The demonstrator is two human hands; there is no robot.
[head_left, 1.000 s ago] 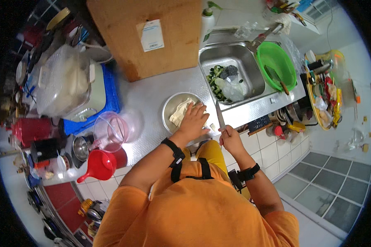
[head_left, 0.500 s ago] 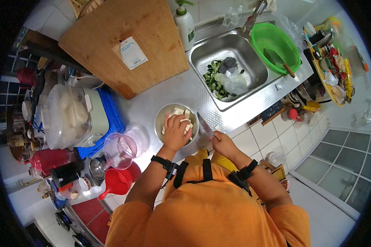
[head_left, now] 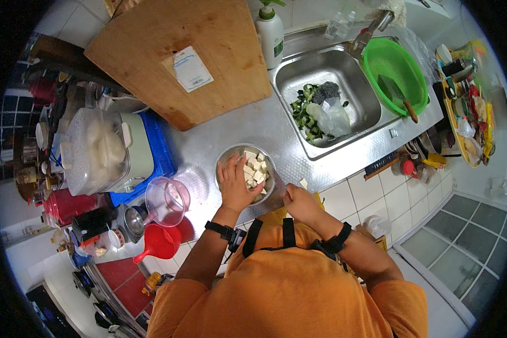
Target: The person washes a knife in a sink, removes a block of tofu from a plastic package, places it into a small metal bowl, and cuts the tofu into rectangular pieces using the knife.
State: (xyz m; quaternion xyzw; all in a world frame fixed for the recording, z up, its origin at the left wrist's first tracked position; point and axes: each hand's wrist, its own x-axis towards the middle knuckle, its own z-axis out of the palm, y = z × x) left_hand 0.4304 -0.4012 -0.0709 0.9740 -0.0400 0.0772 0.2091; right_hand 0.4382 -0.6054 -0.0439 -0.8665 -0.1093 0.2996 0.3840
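A round metal bowl [head_left: 229, 152] stands on the steel counter, holding several white tofu cubes [head_left: 256, 167]. My left hand [head_left: 235, 185] reaches over the bowl's left side, fingers stretched out beside the cubes and seemingly not gripping any. To the right of the bowl, my right hand [head_left: 302, 203] is closed around a knife. Its handle is hidden in the fist, and the blade [head_left: 276, 192] shows only dimly beside the bowl's rim. A small white piece [head_left: 303, 183] lies at the counter's front edge, close to my right hand.
The sink [head_left: 357, 121] contains dark green peelings, a grey scrubber and a clear bag. A cleaver rests in a green basin [head_left: 372, 56] beside it. A wooden board [head_left: 146, 67] leans at the back. At left are a steamer [head_left: 135, 146], clear pitcher [head_left: 162, 204] and red scoop [head_left: 158, 242].
My left hand has shifted to the bowl's left side and its fingers have straightened, uncovering the tofu cubes. The knife blade has turned and shows less. The whole view has shifted slightly.
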